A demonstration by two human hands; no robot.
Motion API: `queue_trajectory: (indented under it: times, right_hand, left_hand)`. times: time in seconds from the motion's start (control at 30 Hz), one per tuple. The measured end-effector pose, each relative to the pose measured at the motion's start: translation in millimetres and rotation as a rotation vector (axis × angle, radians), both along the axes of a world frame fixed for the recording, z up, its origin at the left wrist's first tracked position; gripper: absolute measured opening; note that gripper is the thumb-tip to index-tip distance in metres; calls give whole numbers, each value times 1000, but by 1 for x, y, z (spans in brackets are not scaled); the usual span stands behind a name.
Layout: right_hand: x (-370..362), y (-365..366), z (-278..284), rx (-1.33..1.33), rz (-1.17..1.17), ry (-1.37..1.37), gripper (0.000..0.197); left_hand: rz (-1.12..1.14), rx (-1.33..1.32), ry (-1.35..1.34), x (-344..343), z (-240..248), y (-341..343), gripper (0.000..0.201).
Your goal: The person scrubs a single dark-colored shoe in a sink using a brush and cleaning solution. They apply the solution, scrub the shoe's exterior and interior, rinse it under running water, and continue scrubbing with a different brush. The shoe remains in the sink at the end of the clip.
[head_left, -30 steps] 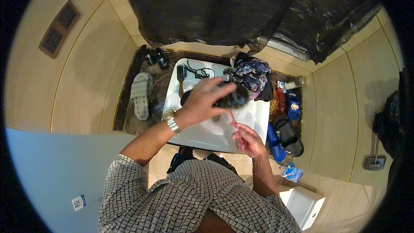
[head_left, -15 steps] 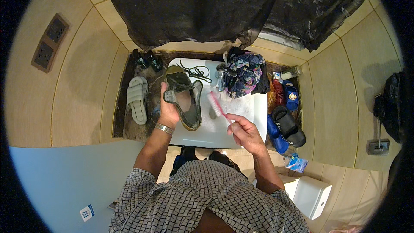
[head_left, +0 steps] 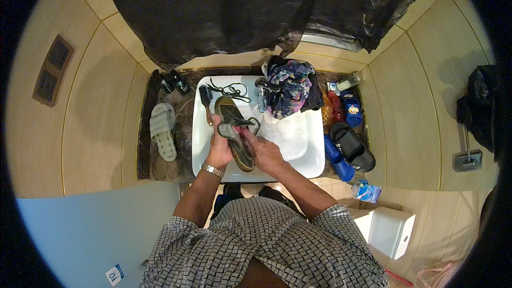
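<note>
Over the white sink [head_left: 316,154], my left hand [head_left: 220,149] is closed round the side of an olive-green shoe [head_left: 229,111], which is tilted with its opening facing right. My right hand [head_left: 264,152] is closed on a pink brush [head_left: 243,129], its head pushed into the shoe's opening. The shoe and my fingers hide most of that brush. A second brush [head_left: 206,101] with dark bristles and a brown handle rests at the sink's left side. Dark shoelaces [head_left: 229,90] lie loosely on the sink's far part. Suds spread over the basin to the right of my hand.
A floral cloth bundle [head_left: 292,86] sits beside the faucet [head_left: 261,96]. Pale slippers [head_left: 162,130] lie on the left counter. Blue sandals [head_left: 337,157], black slides [head_left: 352,146] and a bottle [head_left: 349,81] crowd the right side. Black sheeting [head_left: 213,10] hangs ahead; a toilet [head_left: 389,232] stands lower right.
My right hand has moved left, bringing the pink brush from above the basin into the shoe. The shoe has tilted and shifted slightly lower. The dark-bristled brush now shows.
</note>
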State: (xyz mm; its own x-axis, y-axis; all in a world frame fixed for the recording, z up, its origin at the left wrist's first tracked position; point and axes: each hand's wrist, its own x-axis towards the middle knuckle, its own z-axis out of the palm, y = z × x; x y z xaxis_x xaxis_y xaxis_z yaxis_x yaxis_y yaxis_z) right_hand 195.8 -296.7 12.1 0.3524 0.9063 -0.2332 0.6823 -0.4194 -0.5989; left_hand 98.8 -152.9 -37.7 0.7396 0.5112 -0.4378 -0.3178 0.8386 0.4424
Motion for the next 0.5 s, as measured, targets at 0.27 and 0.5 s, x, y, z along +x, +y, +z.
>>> queue_trajectory:
  times: [0.27,0.5]
  right_hand:
    - [-19,-46,-36,-39,120,189,55]
    - [-7,-1,-59,84,36,218,47]
  left_hand:
    - [29,-145,26,-18,-26,12,74]
    - [-76,-14,-33,-26,-75,11,76]
